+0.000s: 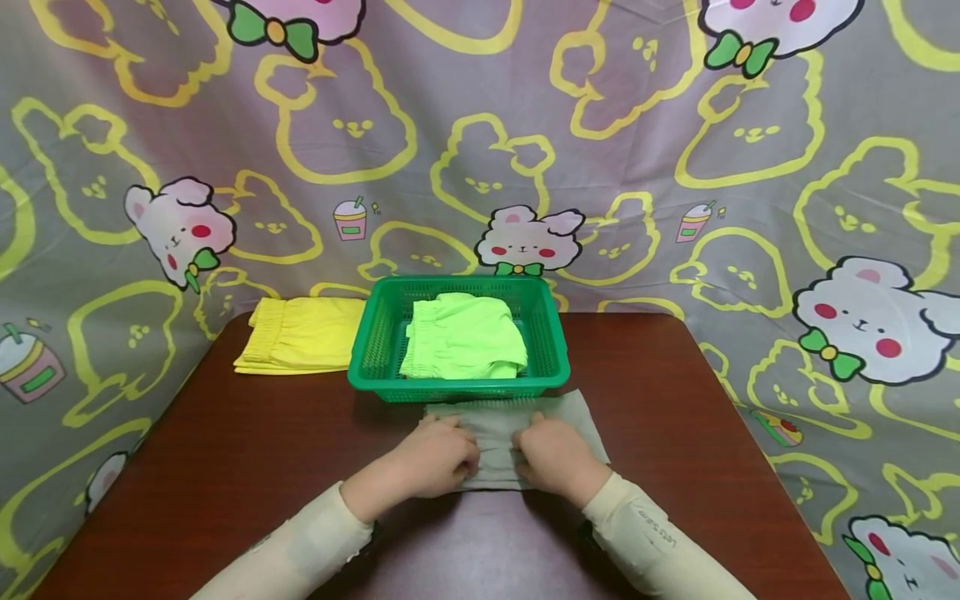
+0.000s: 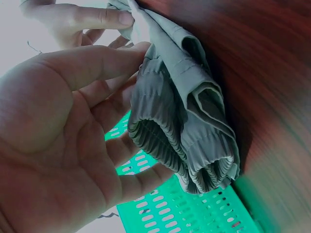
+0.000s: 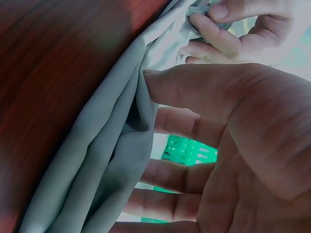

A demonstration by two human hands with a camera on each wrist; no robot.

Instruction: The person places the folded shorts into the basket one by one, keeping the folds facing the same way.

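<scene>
The grey garment (image 1: 497, 446) lies on the table (image 1: 660, 408), on the person's side of the green basket (image 1: 459, 385) and just beside it. L hand (image 1: 437, 454) pinches its cloth btw. thumb and fingers, near two gathered elastic openings that show in the L wrist view. R hand (image 1: 558, 457) pinches it too, thumb on the near side, fingers behind; the cloth there hangs in loose layers. The two hands are near each other but apart, approx. mid-garment.

Step in hand looks like folding, prob. partway: layers are doubled but not flat. A lime garment (image 1: 468, 333) sits folded in the basket; a yellow one (image 1: 307, 337) lies folded on the table, L of it. Grey isn't in w/ the lime yet.

Next move prob. calls for both hands keeping their pinch, bringing the near edge over evenly, then pressing it flat. Main risk: the R side's slack layers could slip or bunch, esp. if one hand lets go early.
</scene>
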